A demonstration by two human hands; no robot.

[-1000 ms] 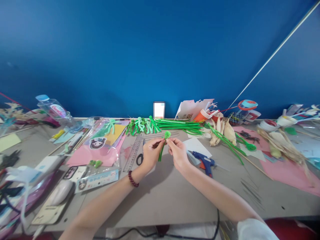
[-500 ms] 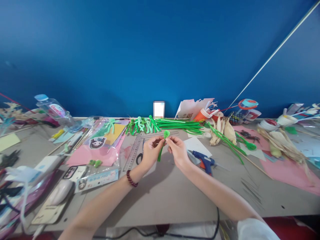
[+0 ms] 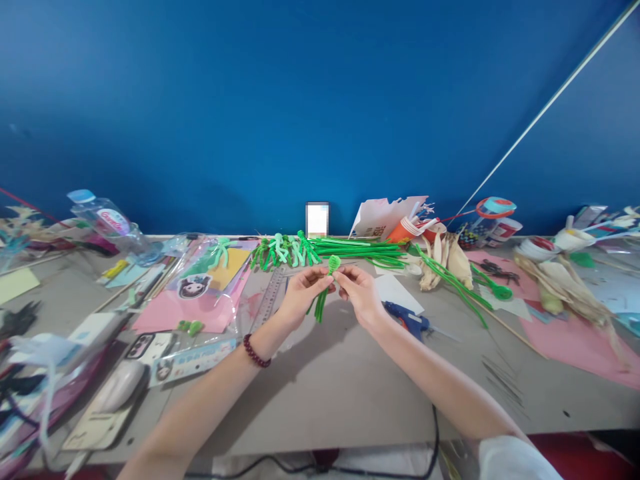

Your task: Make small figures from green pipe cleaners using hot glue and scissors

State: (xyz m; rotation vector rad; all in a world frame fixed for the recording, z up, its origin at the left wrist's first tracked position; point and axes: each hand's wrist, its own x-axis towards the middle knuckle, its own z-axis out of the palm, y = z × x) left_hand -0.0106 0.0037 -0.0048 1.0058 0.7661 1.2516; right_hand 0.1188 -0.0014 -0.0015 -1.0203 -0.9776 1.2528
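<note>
Green and fuzzy, a coil-topped piece [image 3: 334, 265] rises between the left hand [image 3: 303, 297] and right hand [image 3: 364, 297] — fingers of both pinching it just below its top — over the table [image 3: 335, 400].

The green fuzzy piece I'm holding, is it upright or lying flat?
Fairly upright: the left hand and right hand hold the green piece just below its rounded head, with stems pointing down.
</note>
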